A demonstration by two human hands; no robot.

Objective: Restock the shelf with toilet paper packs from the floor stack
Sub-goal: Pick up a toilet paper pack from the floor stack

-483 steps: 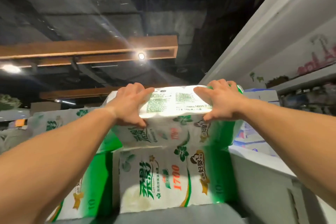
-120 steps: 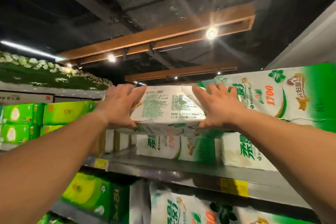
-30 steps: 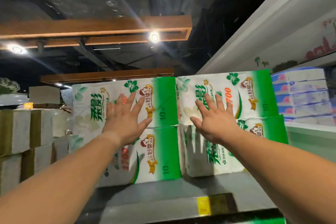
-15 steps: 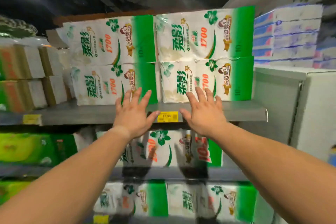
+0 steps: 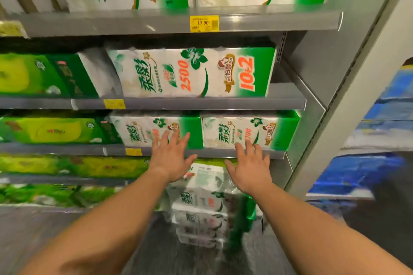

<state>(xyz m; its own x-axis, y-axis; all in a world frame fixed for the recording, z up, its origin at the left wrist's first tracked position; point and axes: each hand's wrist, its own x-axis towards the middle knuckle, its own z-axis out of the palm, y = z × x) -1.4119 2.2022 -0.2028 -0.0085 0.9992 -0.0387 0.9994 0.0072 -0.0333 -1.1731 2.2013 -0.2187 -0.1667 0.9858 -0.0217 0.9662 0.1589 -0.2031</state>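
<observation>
Reaching down with left hand [image 5: 171, 161] and right hand [image 5: 250, 171] spread and empty — the stack of packs [image 5: 205, 205] sits on the floor below the shelves [image 5: 245, 22]. Packs likely light, squashy, slick film — best gripped at both ends.

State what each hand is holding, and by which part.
Nothing. The left hand and right hand are open and empty, fingers spread, above the floor stack of packs.
</observation>
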